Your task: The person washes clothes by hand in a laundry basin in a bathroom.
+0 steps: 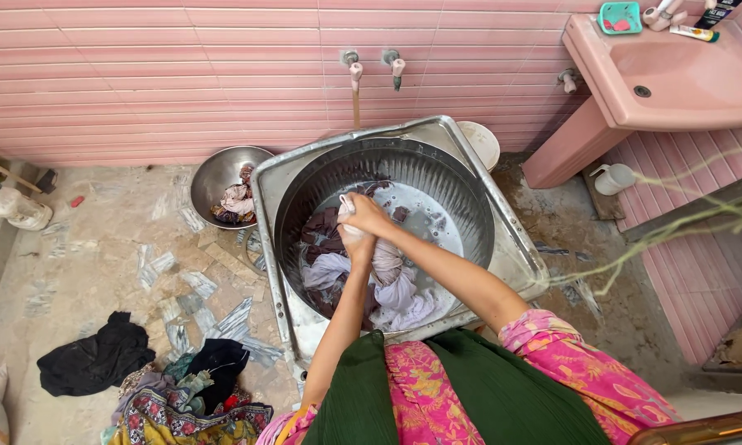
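Note:
Both my hands reach into the drum of a steel top-loading washing tub (470,169) holding soapy water and several dark and pale wet clothes. My left hand (356,244) and my right hand (366,216) are clasped together on a twisted pale lilac garment (387,268), which hangs from them down into the water. A maroon cloth (322,235) lies in the water just left of my hands.
A steel bowl (214,177) with wet clothes stands left of the tub. Two wall taps (375,66) jut out above it. A white bucket (480,142) is behind the tub, a pink washbasin (676,78) at upper right. Dark and patterned clothes (153,383) lie on the floor.

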